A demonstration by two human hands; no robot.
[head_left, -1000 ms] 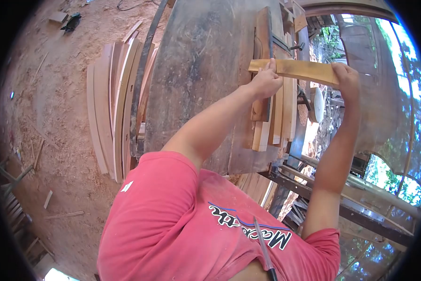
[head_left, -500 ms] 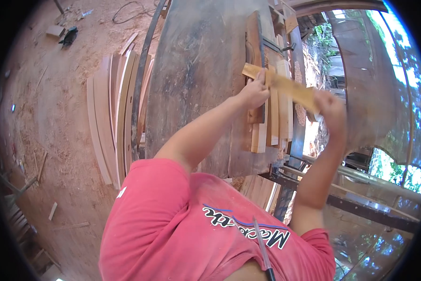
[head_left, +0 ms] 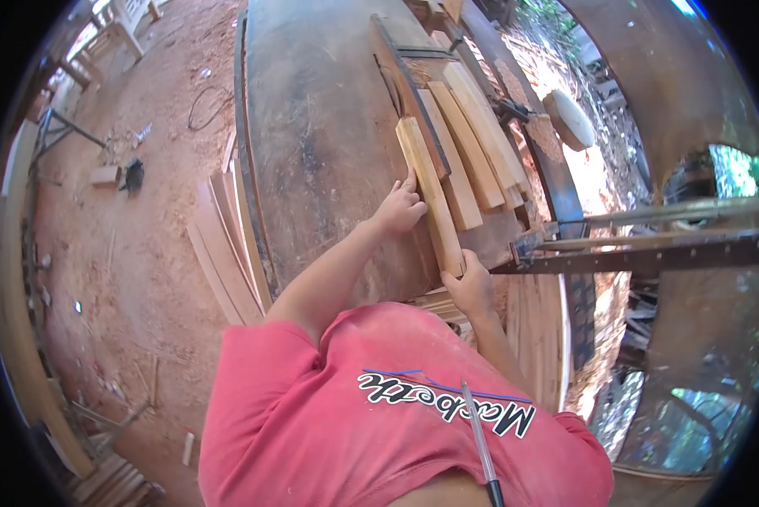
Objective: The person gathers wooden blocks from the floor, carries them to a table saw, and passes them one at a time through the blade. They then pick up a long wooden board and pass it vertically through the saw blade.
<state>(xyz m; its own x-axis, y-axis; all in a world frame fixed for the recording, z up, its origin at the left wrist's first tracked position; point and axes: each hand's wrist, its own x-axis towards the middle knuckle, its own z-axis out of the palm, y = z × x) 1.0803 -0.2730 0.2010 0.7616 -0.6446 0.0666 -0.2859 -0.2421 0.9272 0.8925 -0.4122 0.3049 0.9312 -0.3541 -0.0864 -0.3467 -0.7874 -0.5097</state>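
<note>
A yellowish wooden strip (head_left: 428,190) lies lengthwise along the left side of a dark-edged wooden fence (head_left: 409,89) on the worn table (head_left: 312,152). My left hand (head_left: 402,205) rests against the strip's left side, its fingers bent toward the wood. At the strip's near end, my right hand (head_left: 471,286) grips it with thumb and fingers. Several light wooden pieces (head_left: 464,144) lie side by side to the right of the fence.
Curved boards (head_left: 227,241) lean at the table's left side. A metal rail (head_left: 650,255) runs off to the right. More boards (head_left: 536,329) stand below the table's near right corner. A wood block (head_left: 106,176) lies on the ground.
The strip has turned from slanting across the fence to lying along its left side. My right hand has come down and left with the near end. The view has shifted.
</note>
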